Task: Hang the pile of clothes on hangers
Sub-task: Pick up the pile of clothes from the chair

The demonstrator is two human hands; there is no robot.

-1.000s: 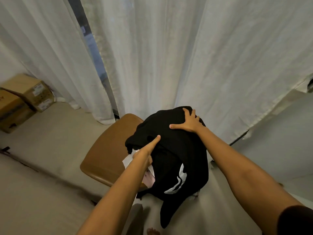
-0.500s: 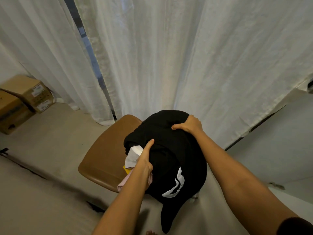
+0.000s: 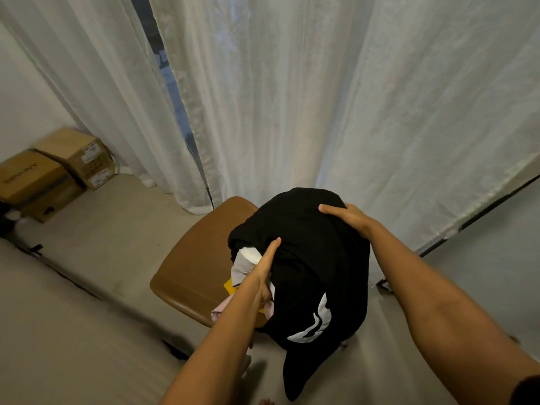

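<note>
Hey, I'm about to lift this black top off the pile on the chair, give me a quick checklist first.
1. Grip of right hand on black top: ok, fingers curled over it.
2. Grip of left hand: cannot tell; thumb lies on the cloth, fingers hidden.
3. A hanger ready: not ok, none in view.
4. The white and pink clothes free underneath: cannot tell, the top covers them.
5. Clothes resting on the chair: ok.
</note>
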